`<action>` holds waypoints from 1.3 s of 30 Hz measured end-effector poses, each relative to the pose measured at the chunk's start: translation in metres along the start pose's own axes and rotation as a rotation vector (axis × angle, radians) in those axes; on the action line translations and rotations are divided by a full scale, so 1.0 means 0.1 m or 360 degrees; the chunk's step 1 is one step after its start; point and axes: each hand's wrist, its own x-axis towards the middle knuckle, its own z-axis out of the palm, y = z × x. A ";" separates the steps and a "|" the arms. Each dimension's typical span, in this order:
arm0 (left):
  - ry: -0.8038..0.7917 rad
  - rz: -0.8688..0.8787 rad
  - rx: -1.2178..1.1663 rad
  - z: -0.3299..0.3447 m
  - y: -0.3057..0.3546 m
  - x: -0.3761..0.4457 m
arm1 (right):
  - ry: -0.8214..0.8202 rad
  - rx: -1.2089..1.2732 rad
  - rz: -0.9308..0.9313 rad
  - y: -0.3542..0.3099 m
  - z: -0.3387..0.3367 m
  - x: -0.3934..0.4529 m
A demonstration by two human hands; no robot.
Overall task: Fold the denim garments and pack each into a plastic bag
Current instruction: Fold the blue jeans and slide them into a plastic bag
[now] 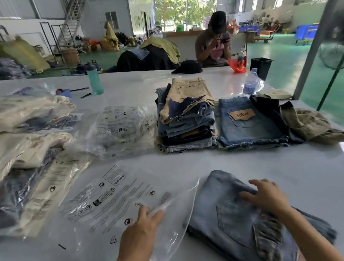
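Denim shorts (pixel 237 215) under right hand (pixel 265 197), seemingly flat.

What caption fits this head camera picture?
Left hand pinches the open plastic bag while right hand presses on folded denim shorts.
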 end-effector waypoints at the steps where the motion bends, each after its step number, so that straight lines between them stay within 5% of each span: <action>1: -0.0114 -0.0029 0.0041 0.09 0.06 0.03 | -0.0192 -0.0143 0.0049 0.24 0.00 0.06; 3: -0.0287 -0.0163 0.0087 0.22 0.29 0.13 | -0.0427 -0.0166 0.0045 0.47 -0.01 0.13; 11: -0.0350 -0.0347 0.0081 0.59 0.97 0.88 | -0.0622 0.0146 -0.0112 0.44 -0.07 0.16; 14: -0.0539 -0.0491 -0.0076 0.70 0.93 1.03 | -0.0304 -0.0054 -0.0393 0.34 -0.09 -0.13; 18: -0.0629 -0.0545 -0.0151 0.77 0.85 1.07 | 0.0559 -0.0390 -0.0974 0.10 0.05 -0.79; 20: -0.0650 -0.0572 -0.0188 0.79 0.82 1.09 | 0.0598 -0.0372 -0.1093 0.04 0.11 -1.08; 26: -0.0611 -0.0578 -0.0199 0.75 0.82 1.06 | 0.0368 -0.0773 -0.0656 -0.06 0.30 -1.38; 32: -0.0852 -0.0248 -0.0509 0.39 0.58 0.95 | 0.0204 -0.0673 -0.0492 -0.12 0.16 -1.24; 36: -0.0461 -0.0126 0.0144 0.26 0.41 0.76 | 0.0149 -0.0466 -0.0516 0.15 -0.03 -1.06; 39: -0.0393 -0.0147 0.0318 0.38 0.46 0.48 | 0.0155 -0.0082 -0.0368 0.42 -0.22 -0.98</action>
